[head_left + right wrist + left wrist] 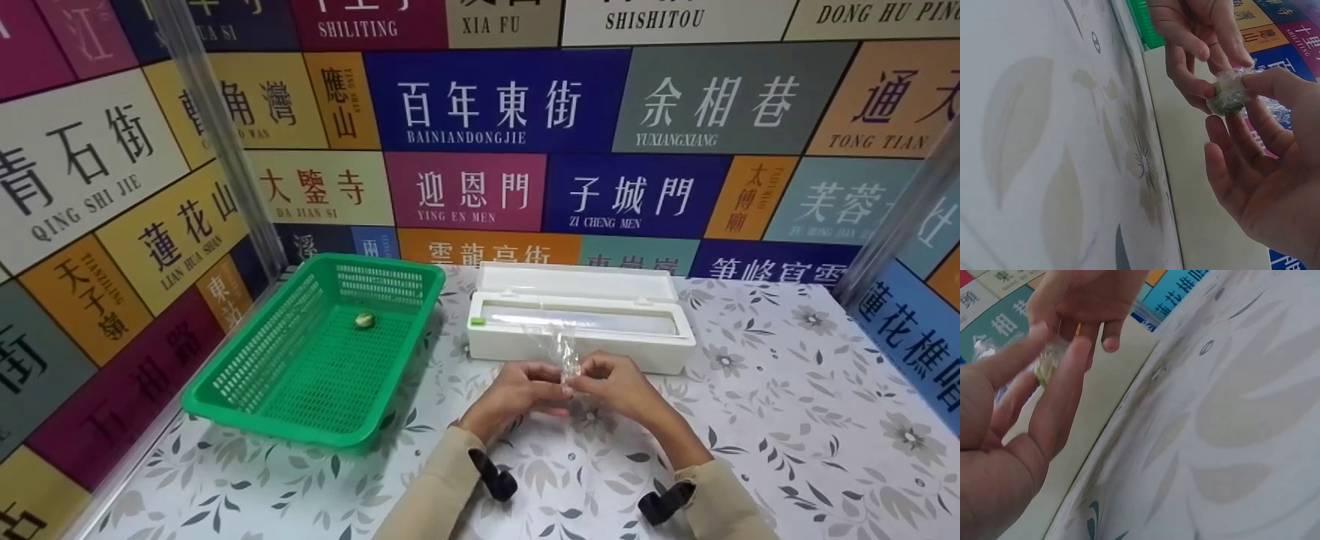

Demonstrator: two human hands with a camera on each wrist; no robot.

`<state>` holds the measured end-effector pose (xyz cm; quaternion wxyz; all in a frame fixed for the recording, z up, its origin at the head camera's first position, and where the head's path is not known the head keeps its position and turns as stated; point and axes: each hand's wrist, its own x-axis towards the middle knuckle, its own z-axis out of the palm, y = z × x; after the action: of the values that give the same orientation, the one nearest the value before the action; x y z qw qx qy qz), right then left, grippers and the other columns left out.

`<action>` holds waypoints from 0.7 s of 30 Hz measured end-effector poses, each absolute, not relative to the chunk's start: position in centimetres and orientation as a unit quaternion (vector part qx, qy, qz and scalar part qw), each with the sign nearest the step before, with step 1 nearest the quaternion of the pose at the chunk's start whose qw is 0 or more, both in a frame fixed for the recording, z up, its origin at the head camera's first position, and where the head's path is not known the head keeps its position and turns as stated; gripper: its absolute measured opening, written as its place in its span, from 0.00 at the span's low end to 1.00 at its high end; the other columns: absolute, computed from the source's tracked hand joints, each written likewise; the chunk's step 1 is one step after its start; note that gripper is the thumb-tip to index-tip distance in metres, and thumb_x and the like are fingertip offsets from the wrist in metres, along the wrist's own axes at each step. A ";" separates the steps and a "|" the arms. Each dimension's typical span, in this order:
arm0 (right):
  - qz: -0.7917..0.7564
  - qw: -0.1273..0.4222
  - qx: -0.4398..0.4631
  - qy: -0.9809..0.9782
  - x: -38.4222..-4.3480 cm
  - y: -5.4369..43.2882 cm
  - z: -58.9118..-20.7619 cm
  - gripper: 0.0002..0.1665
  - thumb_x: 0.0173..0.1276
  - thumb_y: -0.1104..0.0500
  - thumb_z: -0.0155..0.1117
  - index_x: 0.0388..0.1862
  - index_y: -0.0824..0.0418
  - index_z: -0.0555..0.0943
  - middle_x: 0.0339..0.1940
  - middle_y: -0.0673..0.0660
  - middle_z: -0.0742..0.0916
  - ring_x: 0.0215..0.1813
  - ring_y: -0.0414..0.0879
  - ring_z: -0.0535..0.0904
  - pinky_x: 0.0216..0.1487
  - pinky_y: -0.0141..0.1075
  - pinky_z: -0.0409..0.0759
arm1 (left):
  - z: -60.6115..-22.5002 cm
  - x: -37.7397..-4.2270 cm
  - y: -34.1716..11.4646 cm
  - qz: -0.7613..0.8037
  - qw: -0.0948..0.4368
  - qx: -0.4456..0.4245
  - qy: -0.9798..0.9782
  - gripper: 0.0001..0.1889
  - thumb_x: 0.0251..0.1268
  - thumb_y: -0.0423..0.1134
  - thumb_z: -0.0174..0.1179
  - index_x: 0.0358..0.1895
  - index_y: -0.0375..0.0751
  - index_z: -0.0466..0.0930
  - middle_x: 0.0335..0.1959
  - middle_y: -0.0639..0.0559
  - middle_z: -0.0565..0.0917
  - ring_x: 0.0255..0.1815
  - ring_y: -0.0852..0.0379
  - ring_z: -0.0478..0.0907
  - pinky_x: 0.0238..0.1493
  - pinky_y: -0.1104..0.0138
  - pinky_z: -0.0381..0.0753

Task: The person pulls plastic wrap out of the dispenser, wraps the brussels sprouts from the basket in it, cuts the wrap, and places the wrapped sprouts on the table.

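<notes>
Between both hands is a small roundish green-and-white item wrapped in clear cling film; its exact kind is hidden by the film. My left hand holds it between thumb and fingers, as the left wrist view shows from close up. From the other side my right hand pinches the film at the item with thumb and forefinger, its other fingers loosely bent below. A crumpled tail of film stretches up from the hands towards the white cling film dispenser, whose lid stands raised behind a clear-windowed top.
A green plastic basket stands on the left, with one small green-and-white roundish item inside. The table wears a flowered cloth. A wall of coloured street-name panels rises behind, with clear upright edges at both sides.
</notes>
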<state>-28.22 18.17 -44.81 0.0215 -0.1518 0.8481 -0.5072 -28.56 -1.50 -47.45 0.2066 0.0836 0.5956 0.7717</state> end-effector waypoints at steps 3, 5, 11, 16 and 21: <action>-0.513 0.038 -0.143 0.846 -28.2 18.2 -44.8 0.13 0.64 0.54 0.73 0.30 0.63 0.82 0.35 0.51 0.85 0.36 0.41 0.79 0.33 0.28 0.77 | -47.4 -28.5 -1.4 0.770 0.197 0.062 0.604 0.14 0.58 0.23 0.66 0.49 0.29 0.82 0.40 0.43 0.88 0.45 0.40 0.88 0.43 0.58 0.90; -0.515 0.049 -0.137 0.845 -28.2 18.2 -44.8 0.15 0.64 0.52 0.72 0.32 0.63 0.82 0.34 0.52 0.85 0.34 0.43 0.79 0.31 0.28 0.78 | -47.5 -28.6 -1.4 0.772 0.194 0.059 0.602 0.14 0.58 0.22 0.65 0.49 0.28 0.82 0.40 0.43 0.88 0.43 0.42 0.89 0.42 0.58 0.90; -0.508 0.077 -0.140 0.846 -28.2 18.4 -44.9 0.18 0.70 0.51 0.67 0.38 0.68 0.85 0.34 0.55 0.88 0.32 0.44 0.81 0.32 0.31 0.81 | -48.0 -28.7 -1.9 0.761 0.207 0.078 0.610 0.14 0.60 0.23 0.64 0.50 0.29 0.83 0.42 0.45 0.89 0.43 0.43 0.89 0.42 0.58 0.90; -0.523 0.089 -0.122 0.839 -28.1 18.3 -44.9 0.19 0.69 0.51 0.68 0.37 0.68 0.84 0.30 0.55 0.87 0.28 0.43 0.81 0.30 0.33 0.81 | -48.3 -28.7 -2.0 0.759 0.217 0.089 0.607 0.14 0.60 0.24 0.64 0.50 0.31 0.84 0.43 0.44 0.89 0.42 0.45 0.89 0.42 0.58 0.90; -0.535 0.078 -0.106 0.835 -28.3 18.1 -45.1 0.16 0.67 0.54 0.70 0.35 0.69 0.83 0.26 0.52 0.85 0.25 0.42 0.80 0.26 0.31 0.79 | -48.4 -28.7 -1.9 0.762 0.210 0.084 0.607 0.13 0.60 0.23 0.64 0.49 0.27 0.84 0.41 0.44 0.89 0.37 0.50 0.89 0.42 0.59 0.90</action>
<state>-28.27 18.05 -45.13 0.0778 -0.1060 0.8348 -0.5345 -28.74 -1.92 -48.37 0.2096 0.0844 0.6072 0.7617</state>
